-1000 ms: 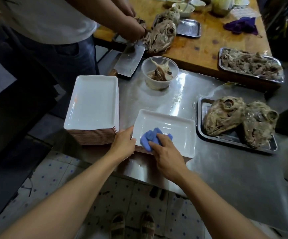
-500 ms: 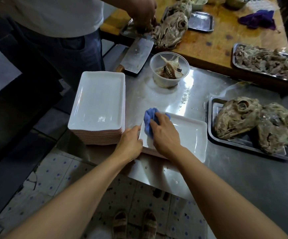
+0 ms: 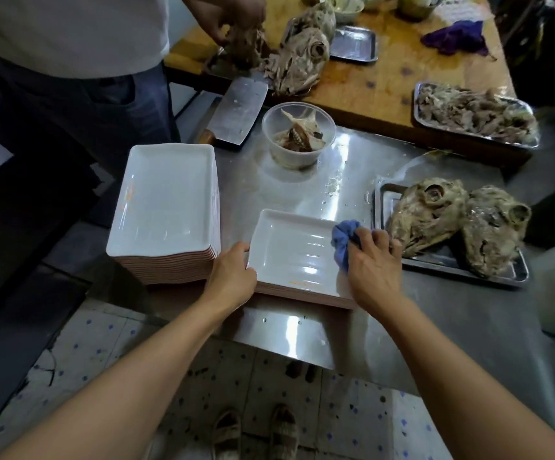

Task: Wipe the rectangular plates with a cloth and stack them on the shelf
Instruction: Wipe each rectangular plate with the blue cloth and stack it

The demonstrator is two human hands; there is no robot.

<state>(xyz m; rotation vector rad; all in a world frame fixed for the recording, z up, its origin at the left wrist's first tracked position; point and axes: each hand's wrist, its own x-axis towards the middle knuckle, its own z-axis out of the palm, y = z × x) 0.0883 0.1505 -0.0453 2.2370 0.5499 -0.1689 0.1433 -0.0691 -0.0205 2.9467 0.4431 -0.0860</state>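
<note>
Left hand (image 3: 233, 277) grips white rectangular plate (image 3: 289, 250) at tabletop's near edge | right hand (image 3: 374, 260) clutches blue cloth (image 3: 344, 240) | wipe corner-to-corner, plate pinned

No text, label, brand or number can be read anywhere in the frame. The only marks are faint orange smudges, too blurred to make out: one on the near rim of the white plate (image 3: 294, 250) at lower centre, another on the left edge of the plate stack (image 3: 164, 200)

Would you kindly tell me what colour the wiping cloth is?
Blue: the cloth in the right hand, seen in the head view.
</note>
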